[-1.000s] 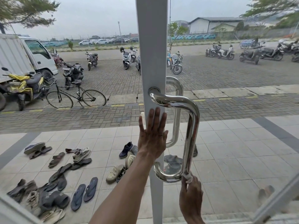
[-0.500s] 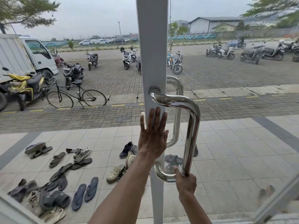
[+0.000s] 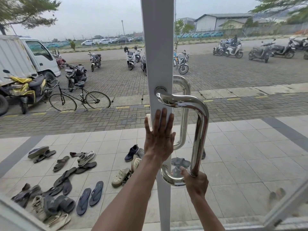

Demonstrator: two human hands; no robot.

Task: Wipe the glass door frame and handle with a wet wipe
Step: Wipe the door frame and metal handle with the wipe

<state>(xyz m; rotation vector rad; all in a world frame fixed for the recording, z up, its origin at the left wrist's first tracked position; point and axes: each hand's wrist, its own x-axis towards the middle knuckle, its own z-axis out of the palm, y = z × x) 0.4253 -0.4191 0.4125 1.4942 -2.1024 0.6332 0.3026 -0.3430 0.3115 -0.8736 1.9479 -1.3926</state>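
While the wet wipe can't be made out anywhere, the rest reads clearly:

Hidden: right hand (image 3: 196, 181) covers the lower end of the handle's grip bar; a wipe could be inside that fist, can't tell. Left palm sits flat against the frame, nothing visible under it. A small pale edge shows beside the left thumb at the frame's left edge; can't identify it.
Cut off: door frame (image 3: 158, 47) runs out of view top and bottom. Both forearms leave at the bottom edge.
Handle: chrome D-shaped handle (image 3: 200, 127) on the frame's right side, upper mount near mid-height of the frame, lower bend just above the right hand. A second matching handle (image 3: 184, 114) sits behind the glass.
Room: grip bar is bare from the top bend down to the right hand. Frame is bare above the left hand up to the upper mount. Gap between frame and grip bar is open.
Left hand (image 3: 158, 140): fingers spread, pointing up, pressed flat on the frame, gripping nothing.
Right hand: wrapped around the bottom of the grip bar from below, thumb on the inner side, clamped on it.
Outside: shoes (image 3: 70, 177) on tiles lower left, bicycle (image 3: 80, 99) beyond.
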